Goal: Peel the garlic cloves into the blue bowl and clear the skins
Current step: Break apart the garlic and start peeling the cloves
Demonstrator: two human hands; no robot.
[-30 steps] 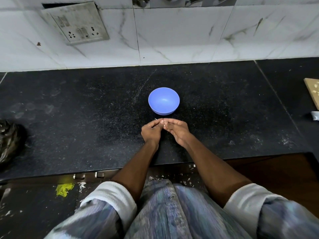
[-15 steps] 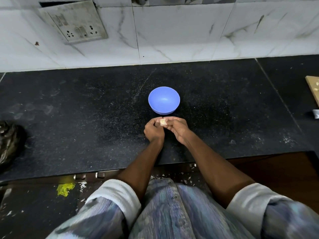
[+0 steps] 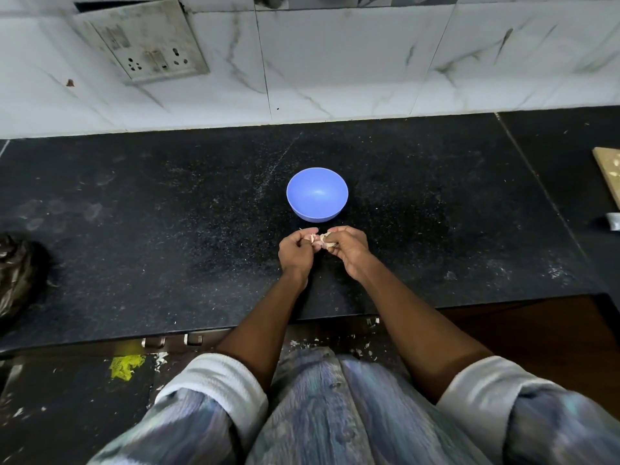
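Just short of the blue bowl (image 3: 317,194), both hands (image 3: 322,245) pinch a garlic clove (image 3: 324,238) above open counter (image 3: 167,229).

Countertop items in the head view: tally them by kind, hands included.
Blue bowl: 1
Garlic clove, held between both hands: 1
Hands, left hand and right hand: 2
Dark plastic bag: 1
Wooden board: 1
Total: 6

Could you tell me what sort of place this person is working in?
Most likely a home kitchen: a black stone counter against a marble-tiled wall with a socket plate, and a blue bowl set out for garlic.
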